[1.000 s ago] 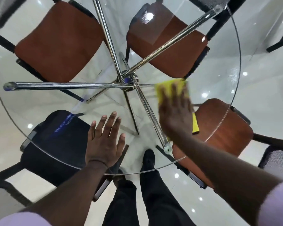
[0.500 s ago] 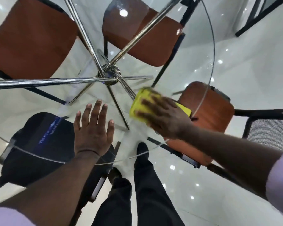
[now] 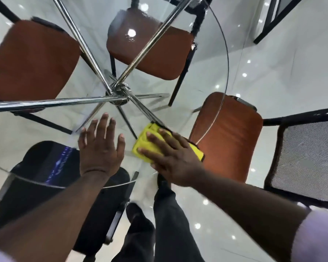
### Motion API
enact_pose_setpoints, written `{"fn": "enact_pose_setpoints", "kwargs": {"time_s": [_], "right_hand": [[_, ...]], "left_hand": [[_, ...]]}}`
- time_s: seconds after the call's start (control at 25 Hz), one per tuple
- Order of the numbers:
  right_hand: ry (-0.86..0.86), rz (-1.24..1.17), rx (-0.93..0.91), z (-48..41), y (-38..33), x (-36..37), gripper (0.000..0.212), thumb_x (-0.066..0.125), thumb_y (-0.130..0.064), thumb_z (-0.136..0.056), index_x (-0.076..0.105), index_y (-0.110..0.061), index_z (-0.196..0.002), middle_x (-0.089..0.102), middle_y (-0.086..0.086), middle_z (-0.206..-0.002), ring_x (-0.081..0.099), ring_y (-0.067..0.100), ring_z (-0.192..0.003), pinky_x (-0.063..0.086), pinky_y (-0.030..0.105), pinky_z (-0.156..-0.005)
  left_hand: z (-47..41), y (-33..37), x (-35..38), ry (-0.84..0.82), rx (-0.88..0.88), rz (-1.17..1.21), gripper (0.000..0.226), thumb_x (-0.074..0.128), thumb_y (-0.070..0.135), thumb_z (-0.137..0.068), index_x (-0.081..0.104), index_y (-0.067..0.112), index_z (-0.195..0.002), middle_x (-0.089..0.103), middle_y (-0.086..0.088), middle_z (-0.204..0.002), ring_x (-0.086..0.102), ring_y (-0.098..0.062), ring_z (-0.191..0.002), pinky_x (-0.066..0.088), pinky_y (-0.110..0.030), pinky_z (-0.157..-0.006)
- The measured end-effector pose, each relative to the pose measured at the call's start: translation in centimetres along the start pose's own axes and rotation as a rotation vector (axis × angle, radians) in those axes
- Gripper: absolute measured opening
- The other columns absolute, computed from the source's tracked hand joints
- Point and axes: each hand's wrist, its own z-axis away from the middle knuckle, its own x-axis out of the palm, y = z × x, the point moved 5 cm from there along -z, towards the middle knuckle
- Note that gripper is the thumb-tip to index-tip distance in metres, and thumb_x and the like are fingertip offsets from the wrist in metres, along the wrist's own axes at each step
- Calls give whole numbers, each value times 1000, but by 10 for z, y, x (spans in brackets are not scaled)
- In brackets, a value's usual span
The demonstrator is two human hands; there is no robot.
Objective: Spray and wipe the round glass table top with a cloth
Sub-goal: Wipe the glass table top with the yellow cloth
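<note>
The round glass table top (image 3: 212, 76) fills the upper view, with chrome legs (image 3: 119, 91) crossing beneath it. A folded yellow cloth (image 3: 146, 142) lies on the glass near the front edge. My right hand (image 3: 172, 157) presses flat on the cloth, fingers spread over it. My left hand (image 3: 100, 146) rests flat on the glass just left of the cloth, fingers apart and holding nothing. No spray bottle is in view.
Three brown-seated chairs (image 3: 32, 61) (image 3: 151, 50) (image 3: 229, 135) stand under and around the table. A black chair (image 3: 36, 176) is at the front left, a mesh-backed chair (image 3: 309, 159) at the right. My legs and shoes (image 3: 165, 214) stand on the glossy white floor.
My right hand has dragged the yellow cloth from the right side of the glass toward me and leftward, close to my left hand. My left hand has stayed planted.
</note>
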Motion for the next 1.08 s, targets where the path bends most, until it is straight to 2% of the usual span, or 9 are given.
{"fn": "enact_pose_setpoints", "kwargs": {"time_s": [0.12, 0.32, 0.4, 0.48, 0.56, 0.68, 0.8, 1.0, 1.08], "right_hand": [[-47, 123, -212, -16, 122, -9, 48, 39, -49, -116, 46, -38, -163, 35, 10, -175, 30, 36, -163, 29, 52, -129], [198, -43, 1080, -85, 222, -28, 61, 28, -51, -110, 20, -44, -170, 10, 2, -183, 13, 33, -168, 24, 58, -130], [132, 5, 740, -99, 176, -28, 58, 31, -50, -111, 27, -46, -169, 17, 2, -182, 17, 35, -167, 25, 59, -129], [-57, 25, 27, -85, 152, -22, 52, 40, -50, -113, 38, -48, -165, 28, -1, -179, 26, 33, -165, 27, 55, -129], [-75, 79, -262, -101, 220, -30, 50, 43, -49, -114, 41, -46, -163, 34, 1, -176, 32, 32, -163, 32, 54, -127], [160, 130, 495, -164, 352, -57, 56, 23, -52, -115, 17, -46, -170, 22, 4, -180, 22, 33, -167, 39, 57, -120], [160, -57, 1071, -186, 329, -53, 59, 26, -54, -112, 16, -49, -170, 5, -6, -183, 9, 30, -169, 26, 63, -127], [-76, 23, -245, -200, 239, -32, 51, 43, -46, -114, 38, -46, -165, 31, -1, -178, 31, 33, -163, 29, 60, -126], [40, 65, -25, -246, 324, -40, 50, 37, -42, -115, 41, -40, -165, 36, 7, -175, 34, 38, -162, 35, 61, -122]], "left_hand": [[-9, -1, -5, 34, 44, -11, 57, 41, 48, -105, 51, 10, -146, 43, -8, -162, 45, -40, -140, 31, -59, -117], [-122, 38, -9, 46, 285, -23, 70, 49, 57, -100, 47, 10, -151, 35, -10, -167, 42, -41, -142, 26, -59, -121], [-180, 49, -2, 15, 326, -22, 72, 49, 59, -99, 47, 11, -152, 35, -10, -167, 42, -40, -144, 25, -57, -122], [-207, 49, 7, -23, 307, -3, 73, 48, 60, -98, 47, 10, -151, 38, -11, -165, 43, -40, -143, 27, -56, -122], [-215, 51, 17, -30, 313, 4, 75, 50, 60, -96, 48, 8, -151, 43, -15, -161, 45, -42, -141, 30, -56, -120], [-214, 49, 20, -35, 320, 19, 79, 54, 61, -94, 47, 9, -153, 45, -14, -160, 46, -42, -141, 32, -58, -119], [-216, 48, 17, -68, 295, -3, 80, 51, 64, -92, 50, 11, -152, 43, -12, -161, 45, -41, -143, 29, -59, -121], [-217, 47, 18, -76, 308, -14, 80, 51, 63, -94, 50, 9, -152, 47, -16, -158, 47, -45, -141, 30, -61, -121], [-216, 46, 21, -64, 308, -17, 81, 54, 63, -93, 49, 9, -154, 48, -15, -158, 48, -44, -142, 31, -61, -120]]}}
